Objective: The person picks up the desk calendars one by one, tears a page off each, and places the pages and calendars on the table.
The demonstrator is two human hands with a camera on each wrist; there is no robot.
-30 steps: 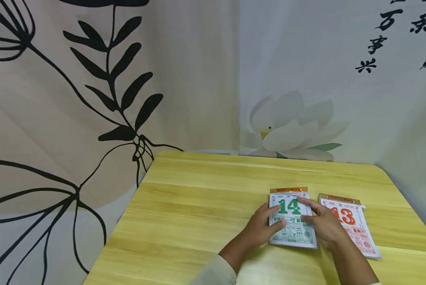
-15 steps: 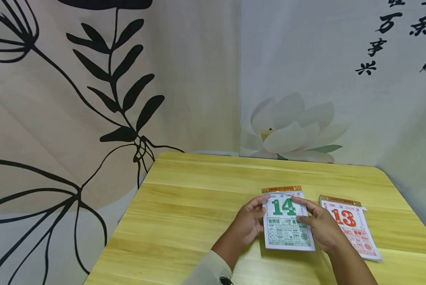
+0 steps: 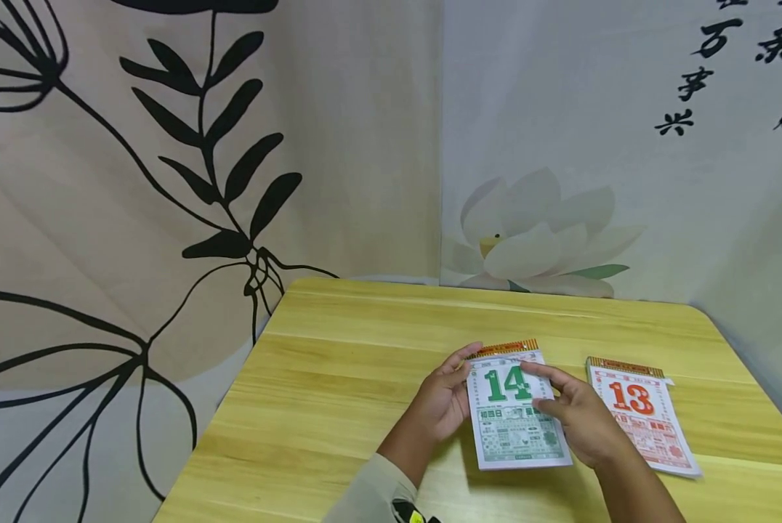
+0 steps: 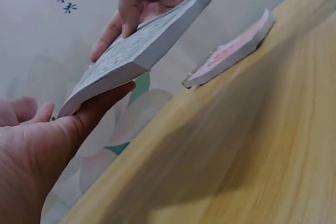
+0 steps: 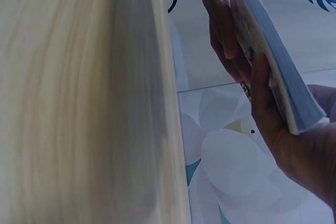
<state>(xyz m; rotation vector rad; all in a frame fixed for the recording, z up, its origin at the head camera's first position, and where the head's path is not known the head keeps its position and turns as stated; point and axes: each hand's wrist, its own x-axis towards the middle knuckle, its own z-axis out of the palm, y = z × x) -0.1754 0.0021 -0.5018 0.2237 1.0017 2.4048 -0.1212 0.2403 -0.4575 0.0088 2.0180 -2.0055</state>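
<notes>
Both hands hold a thick tear-off calendar with a green "14" on its top page and an orange-gold strip along its head. It is raised above the table, its shadow falling below in the left wrist view. My left hand grips the upper left edge, with fingers reaching beneath the pad. On the right side, my right hand holds the pad's edge, thumb and index finger on the printed page. In the right wrist view, fingers of the right hand lie against the calendar's underside.
A second tear-off calendar with a red "13" lies on the wooden table, just right of the right hand. Behind the table hangs a cloth backdrop printed with black plants, a lotus and characters.
The "14" calendar has come up off the table and moved left. The left hand has shifted from its face to its upper left edge; the right hand moved left with it.
</notes>
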